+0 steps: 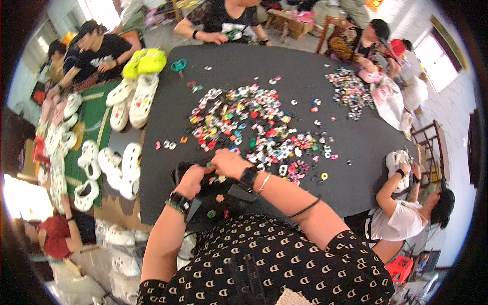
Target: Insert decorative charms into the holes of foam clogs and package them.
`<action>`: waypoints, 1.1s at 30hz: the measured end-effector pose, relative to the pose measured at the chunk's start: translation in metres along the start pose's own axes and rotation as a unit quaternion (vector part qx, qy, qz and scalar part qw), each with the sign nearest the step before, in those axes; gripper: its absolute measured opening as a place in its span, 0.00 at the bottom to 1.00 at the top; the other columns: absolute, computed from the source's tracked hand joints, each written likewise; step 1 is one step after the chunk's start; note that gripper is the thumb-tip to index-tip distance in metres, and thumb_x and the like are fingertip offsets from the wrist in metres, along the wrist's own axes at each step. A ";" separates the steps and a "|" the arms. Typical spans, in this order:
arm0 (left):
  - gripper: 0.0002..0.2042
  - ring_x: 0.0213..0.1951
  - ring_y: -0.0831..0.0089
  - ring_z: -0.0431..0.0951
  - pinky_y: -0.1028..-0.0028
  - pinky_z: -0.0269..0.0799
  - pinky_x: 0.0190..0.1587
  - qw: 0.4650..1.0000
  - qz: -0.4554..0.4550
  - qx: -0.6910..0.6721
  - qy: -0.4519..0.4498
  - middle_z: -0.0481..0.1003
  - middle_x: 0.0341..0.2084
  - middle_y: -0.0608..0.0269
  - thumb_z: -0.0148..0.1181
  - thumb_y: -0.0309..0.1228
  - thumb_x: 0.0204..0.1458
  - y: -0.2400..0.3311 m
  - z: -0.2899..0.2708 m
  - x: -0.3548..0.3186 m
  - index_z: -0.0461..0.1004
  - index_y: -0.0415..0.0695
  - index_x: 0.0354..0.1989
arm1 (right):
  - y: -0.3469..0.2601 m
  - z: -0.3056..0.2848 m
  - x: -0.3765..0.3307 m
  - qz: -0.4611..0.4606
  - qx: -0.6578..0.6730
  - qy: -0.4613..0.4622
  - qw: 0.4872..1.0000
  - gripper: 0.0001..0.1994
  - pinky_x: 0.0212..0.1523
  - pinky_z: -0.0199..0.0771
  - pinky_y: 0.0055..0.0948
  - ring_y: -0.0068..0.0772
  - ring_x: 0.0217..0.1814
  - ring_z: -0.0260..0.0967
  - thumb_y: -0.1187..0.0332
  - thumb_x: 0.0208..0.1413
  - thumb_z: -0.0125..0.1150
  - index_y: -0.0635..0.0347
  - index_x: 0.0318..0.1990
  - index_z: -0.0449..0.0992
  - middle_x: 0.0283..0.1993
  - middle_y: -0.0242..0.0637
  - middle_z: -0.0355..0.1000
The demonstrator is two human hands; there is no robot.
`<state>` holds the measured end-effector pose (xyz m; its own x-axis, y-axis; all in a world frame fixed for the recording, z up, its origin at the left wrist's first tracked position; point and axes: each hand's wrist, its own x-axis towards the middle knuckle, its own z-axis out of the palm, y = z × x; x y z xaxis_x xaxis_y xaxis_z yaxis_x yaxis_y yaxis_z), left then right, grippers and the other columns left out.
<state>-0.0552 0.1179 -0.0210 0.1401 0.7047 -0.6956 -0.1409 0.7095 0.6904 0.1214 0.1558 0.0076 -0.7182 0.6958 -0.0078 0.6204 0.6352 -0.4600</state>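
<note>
My left hand (190, 181) and my right hand (230, 163) meet at the near edge of the black table, both with fingers closed. A small green charm (210, 164) shows between their fingertips. Beneath and beside them lies a black clog-like shoe (178, 172), mostly hidden by my hands and hard to tell from the dark table. An orange flower charm (219, 197) and a small green round piece (211, 214) show just below my hands. Beyond my right hand spreads a large heap of mixed colourful shoe charms (244, 114).
White clogs (131, 170) stand in rows at the left, with yellow-green clogs (147, 62) stacked behind them. A second charm pile (351, 91) lies at the far right. Several people sit round the table (173, 112); one at the right handles a white clog (395, 168).
</note>
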 end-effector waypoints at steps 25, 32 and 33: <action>0.07 0.33 0.72 0.77 0.71 0.72 0.38 0.999 0.028 -0.007 0.027 0.78 0.34 0.62 0.55 0.22 0.53 -0.010 0.013 -0.017 0.74 0.36 0.39 | 0.000 -0.010 0.014 0.153 0.056 -0.144 0.976 0.38 0.48 0.68 0.63 0.60 0.58 0.63 0.67 0.34 0.73 0.50 0.58 0.62 0.55 0.52 0.66; 0.08 0.37 0.72 0.77 0.70 0.72 0.39 0.999 0.029 0.013 -0.015 0.77 0.38 0.62 0.58 0.24 0.54 0.016 0.035 -0.040 0.74 0.38 0.42 | -0.002 -0.016 0.009 0.179 0.046 -0.132 0.974 0.41 0.52 0.61 0.65 0.57 0.59 0.62 0.70 0.36 0.74 0.46 0.61 0.59 0.54 0.46 0.66; 0.08 0.37 0.72 0.77 0.70 0.72 0.39 1.000 0.029 0.009 -0.007 0.77 0.38 0.62 0.58 0.24 0.54 0.008 0.030 -0.033 0.74 0.38 0.42 | 0.000 -0.016 0.009 0.174 0.057 -0.127 0.975 0.42 0.51 0.62 0.63 0.56 0.59 0.62 0.70 0.35 0.75 0.47 0.61 0.58 0.55 0.47 0.66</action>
<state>-0.0315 0.1002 0.0135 0.1454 0.7442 -0.6519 -0.1305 0.6676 0.7330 0.1200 0.1674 0.0215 -0.5336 0.7481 -0.3944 0.8122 0.3231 -0.4858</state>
